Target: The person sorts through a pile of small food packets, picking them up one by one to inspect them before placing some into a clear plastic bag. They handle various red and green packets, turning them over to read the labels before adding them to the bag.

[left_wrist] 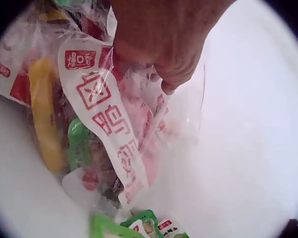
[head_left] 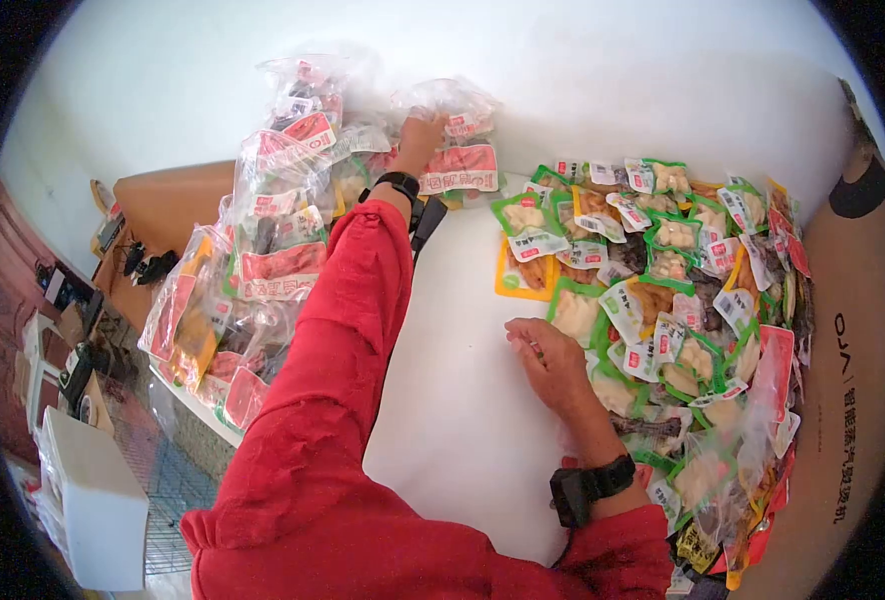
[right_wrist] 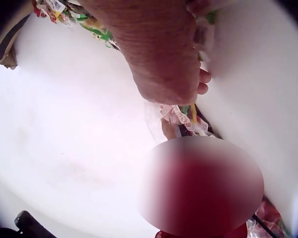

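At the far side of the table, my left hand [head_left: 422, 142] grips the top of a clear plastic bag [head_left: 468, 168] filled with small food packets. In the left wrist view, its fingers curl into the film above a white label [left_wrist: 107, 111] with red characters; yellow and green packets show through the bag. My right hand [head_left: 555, 372] hangs loosely curled over the white table [head_left: 463, 400], holding nothing, beside a pile of loose vacuum-sealed food packets [head_left: 663, 250] with green and yellow borders.
Several more filled clear bags [head_left: 278, 225] stand along the left of the table. A large cardboard box [head_left: 853, 400] borders the packet pile on the right. A white wall [head_left: 613, 80] rises behind the table, and a white box [head_left: 93, 500] stands at lower left.
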The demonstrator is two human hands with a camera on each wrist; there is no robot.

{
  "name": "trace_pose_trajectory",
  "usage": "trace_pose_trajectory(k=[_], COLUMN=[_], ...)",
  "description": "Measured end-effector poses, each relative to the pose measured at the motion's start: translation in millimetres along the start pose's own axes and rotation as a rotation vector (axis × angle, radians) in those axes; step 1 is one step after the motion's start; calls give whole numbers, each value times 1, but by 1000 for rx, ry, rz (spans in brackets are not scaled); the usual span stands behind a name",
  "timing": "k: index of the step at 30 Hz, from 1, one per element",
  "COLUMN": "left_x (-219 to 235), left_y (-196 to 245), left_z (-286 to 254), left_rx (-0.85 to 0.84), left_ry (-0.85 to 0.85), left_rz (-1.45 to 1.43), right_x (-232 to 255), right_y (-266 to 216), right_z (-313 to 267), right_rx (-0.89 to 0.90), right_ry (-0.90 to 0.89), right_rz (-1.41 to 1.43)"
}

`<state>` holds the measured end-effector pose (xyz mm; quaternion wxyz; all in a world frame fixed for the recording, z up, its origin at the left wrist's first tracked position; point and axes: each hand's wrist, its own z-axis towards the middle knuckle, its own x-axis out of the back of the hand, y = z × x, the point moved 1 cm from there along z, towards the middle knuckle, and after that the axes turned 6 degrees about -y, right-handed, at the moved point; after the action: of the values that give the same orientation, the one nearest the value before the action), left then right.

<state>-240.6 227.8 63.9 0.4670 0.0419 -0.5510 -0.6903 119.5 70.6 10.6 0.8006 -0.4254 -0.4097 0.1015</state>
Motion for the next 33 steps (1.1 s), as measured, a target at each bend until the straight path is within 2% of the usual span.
trace_pose_trajectory(k=[1, 2, 4, 5, 7, 8, 10, 11, 13, 14, 16, 17, 19, 20, 22, 23, 24, 25, 26, 27, 28, 30, 31, 33], left_x=[6, 6, 0, 14, 52, 59, 69, 67, 48, 38, 14, 8, -14, -23, -37, -31, -29, -22, -30, -11, -9, -15, -24, -21], left_y=[1, -25, -86, -53, 11, 23, 36, 40, 50, 50, 48, 47, 31, 20, -20, -23, -7, 39, 9, 64, 60, 49, 61, 81], left_z=[0, 18, 67, 48, 8, 0, -9, -17, -33, -44, -62, -62, -53, -47, -27, -25, -25, -46, -21, -61, -66, -55, -64, -80], left_rx=[-26, -26, -343, -344, 110, 109, -45, -47, -506, -510, -592, -598, -350, -365, -629, -817, -1022, -852, -1007, -807, -979, -978, -1000, -782], left_ry=[-25, -23, 24, 26, 198, 200, 463, 464, 325, 324, 1, -3, -257, -277, -186, -261, -330, -416, -334, -394, -289, -36, -48, -186], left_rz=[166, 165, 482, 483, -80, -77, 65, 67, 488, 487, 940, 932, 884, 871, 833, 965, 1082, 1211, 1020, 993, 1325, 1075, 1051, 536], right_x=[0, 0, 1, 1, 1, 1, 1, 1, 1, 1, 1, 1, 1, 1, -3, -5, -2, -3, -6, -9, -7, -7, -6, -2], right_y=[1, 1, 0, -1, 1, 1, 1, 0, 0, 1, 2, 2, 1, 0, 10, 14, 13, 13, 19, 23, 20, 18, 15, 9], right_z=[0, 0, 0, 0, 0, 0, 0, 0, -1, -1, -1, -1, -1, -2, -1, -1, -1, -2, -1, -1, -3, -1, -2, -3], right_rx=[12, 24, 46, 64, 73, 81, 83, 81, 86, 88, 86, 85, 81, 81, 155, 190, 147, 131, 133, 175, 176, 152, 178, 217], right_ry=[-3, -6, -5, -3, -4, -5, -12, -22, -14, -9, -9, -12, 0, 8, 29, 54, 3, 7, 2, 43, 53, 24, 27, 29], right_rz=[-6, -13, -23, -31, -39, -47, -53, -64, -52, -44, -34, -24, -24, -19, -69, -99, -98, -115, -139, -131, -117, -125, -87, -122])
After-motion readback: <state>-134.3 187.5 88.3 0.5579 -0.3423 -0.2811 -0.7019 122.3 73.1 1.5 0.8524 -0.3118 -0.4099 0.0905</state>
